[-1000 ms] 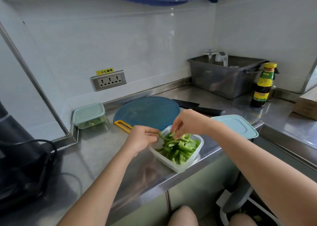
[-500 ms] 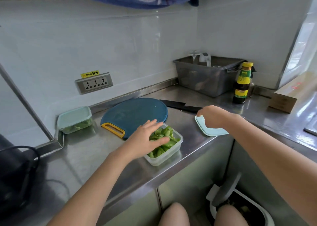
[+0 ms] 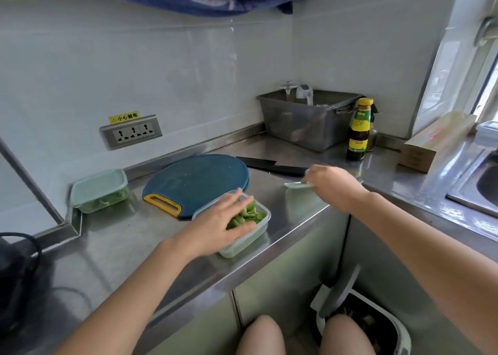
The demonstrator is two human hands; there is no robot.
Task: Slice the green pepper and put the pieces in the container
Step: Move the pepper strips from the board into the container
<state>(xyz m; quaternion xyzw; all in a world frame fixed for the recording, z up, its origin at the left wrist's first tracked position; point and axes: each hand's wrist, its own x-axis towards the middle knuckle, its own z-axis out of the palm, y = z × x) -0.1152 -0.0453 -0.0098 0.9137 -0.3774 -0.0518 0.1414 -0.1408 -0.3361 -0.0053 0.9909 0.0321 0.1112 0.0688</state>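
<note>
A clear plastic container [image 3: 249, 240] stands near the front edge of the steel counter [image 3: 134, 244], filled with green pepper slices [image 3: 249, 214]. My left hand [image 3: 221, 225] lies over its near side with straight, spread fingers on the slices and rim. To the right, my right hand [image 3: 330, 183] pinches the pale blue lid [image 3: 297, 184] and holds it tilted edge-on just above the counter. A round blue cutting board [image 3: 199, 179] with a yellow handle lies behind the container. The black knife [image 3: 272, 166] rests beside the board.
A second lidded container [image 3: 99, 190] with green pieces sits at the left. A grey tub [image 3: 307, 120], a sauce bottle [image 3: 358, 131] and a cardboard box [image 3: 433, 142] stand at the back right. A sink [image 3: 482, 185] is far right, an open bin [image 3: 372, 325] below.
My right hand left the slices, reached right to the lid and lifted it off the counter. My left hand opened and spread over the container. The camera turned right.
</note>
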